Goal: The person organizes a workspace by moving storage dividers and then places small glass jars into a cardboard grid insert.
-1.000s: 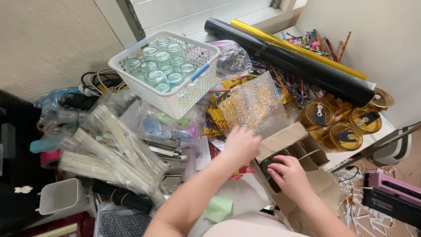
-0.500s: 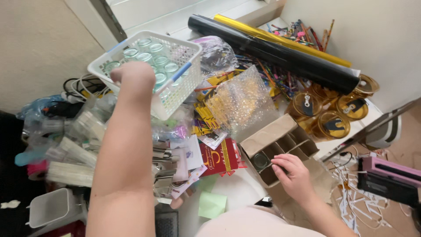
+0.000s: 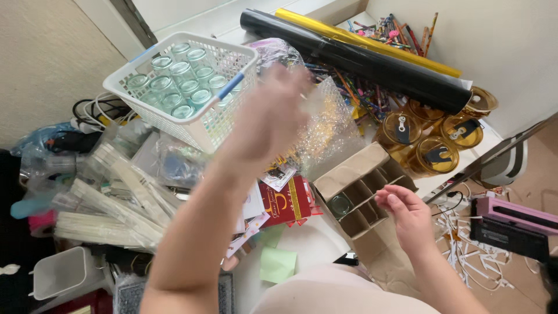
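jars moving from basket to divided box

the brown cardboard box (image 3: 363,195) with its paper dividers sits at the counter (image 3: 317,241) edge, 1 small glass jar (image 3: 340,205) already in a cell. the right hand (image 3: 407,218) rests open on its rim, gripping nothing. the left hand (image 3: 273,113) is a blur in mid-air between box and white basket (image 3: 192,125) of jars; i cannot tell whether it holds anything. looks like the filling stage: next, a jar set upright into an empty cell.

White lattice basket (image 3: 218,125) of clear glass jars (image 3: 174,87); brown cardboard divider box (image 3: 354,174); black roll (image 3: 360,58) beside gold roll (image 3: 372,42); amber jars (image 3: 433,154).
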